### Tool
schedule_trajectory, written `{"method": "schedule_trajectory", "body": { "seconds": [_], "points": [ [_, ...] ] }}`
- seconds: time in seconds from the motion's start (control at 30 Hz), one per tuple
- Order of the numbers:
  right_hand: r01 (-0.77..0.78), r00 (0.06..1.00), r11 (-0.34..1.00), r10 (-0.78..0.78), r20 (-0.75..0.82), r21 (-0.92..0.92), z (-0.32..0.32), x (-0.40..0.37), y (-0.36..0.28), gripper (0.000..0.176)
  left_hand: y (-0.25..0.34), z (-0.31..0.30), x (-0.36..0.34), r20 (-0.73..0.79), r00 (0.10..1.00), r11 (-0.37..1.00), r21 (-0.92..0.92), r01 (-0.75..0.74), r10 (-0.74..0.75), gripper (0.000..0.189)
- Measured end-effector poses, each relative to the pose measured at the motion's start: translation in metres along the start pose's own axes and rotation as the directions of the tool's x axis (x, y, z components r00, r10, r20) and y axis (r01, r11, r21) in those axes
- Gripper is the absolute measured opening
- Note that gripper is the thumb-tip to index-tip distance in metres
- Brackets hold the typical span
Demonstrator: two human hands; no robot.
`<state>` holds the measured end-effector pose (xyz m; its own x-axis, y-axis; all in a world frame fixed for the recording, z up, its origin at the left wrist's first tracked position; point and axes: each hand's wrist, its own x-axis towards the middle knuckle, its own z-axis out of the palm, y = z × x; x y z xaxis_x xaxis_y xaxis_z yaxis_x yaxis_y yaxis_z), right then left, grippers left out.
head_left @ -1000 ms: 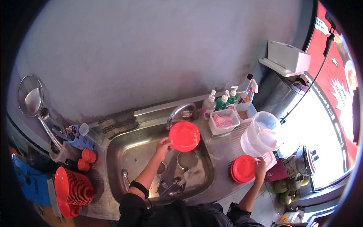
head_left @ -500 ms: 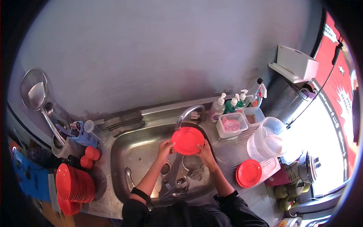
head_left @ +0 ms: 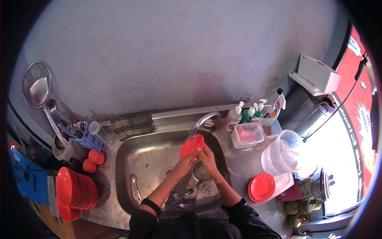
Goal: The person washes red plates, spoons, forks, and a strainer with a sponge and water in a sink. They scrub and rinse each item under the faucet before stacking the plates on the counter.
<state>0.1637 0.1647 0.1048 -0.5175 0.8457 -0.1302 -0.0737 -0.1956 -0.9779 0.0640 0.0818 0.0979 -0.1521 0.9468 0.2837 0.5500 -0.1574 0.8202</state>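
Observation:
Both hands hold one red plate (head_left: 191, 145) tilted on edge under the curved tap (head_left: 203, 120) over the steel sink (head_left: 143, 159). My left hand (head_left: 187, 161) grips its lower left edge. My right hand (head_left: 207, 156) presses on its right side. Below the hands, in the basin, lie a small metal bowl (head_left: 200, 172) and several forks and spoons (head_left: 181, 195).
A stack of red plates (head_left: 261, 187) sits on the right drainboard beside a clear plastic jug (head_left: 283, 153). Soap bottles (head_left: 246, 113) and a tub with a pink sponge (head_left: 247, 135) stand behind. At the left are stacked red bowls (head_left: 73, 193), red cups (head_left: 93, 159) and a hanging strainer (head_left: 38, 85).
My right hand left the plate stack on the drainboard and joined the left hand on the plate. The plate went from facing up to tilted on edge under the tap.

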Motion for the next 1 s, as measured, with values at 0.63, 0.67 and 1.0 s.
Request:
{"method": "schedule_trajectory", "body": {
  "seconds": [0.63, 0.67, 1.0],
  "points": [
    [0.051, 0.977, 0.899, -0.136, 0.166, 0.435, -0.005, 0.005, -0.006, 0.040, -0.065, 0.011, -0.004, 0.056, 0.800, -0.031, -0.998, 0.047, -0.597, 0.035],
    [0.008, 0.979, 0.883, -0.102, 0.175, 0.469, -0.006, 0.004, -0.009, 0.039, -0.066, 0.011, -0.004, 0.056, 0.799, -0.031, -0.998, 0.046, -0.599, 0.035],
    [-0.134, 0.974, 0.959, 0.080, 0.213, 0.251, -0.009, 0.003, -0.026, 0.036, -0.087, 0.016, -0.012, 0.327, 0.724, -0.081, -0.932, 0.354, -0.607, 0.045]
  ]
}}
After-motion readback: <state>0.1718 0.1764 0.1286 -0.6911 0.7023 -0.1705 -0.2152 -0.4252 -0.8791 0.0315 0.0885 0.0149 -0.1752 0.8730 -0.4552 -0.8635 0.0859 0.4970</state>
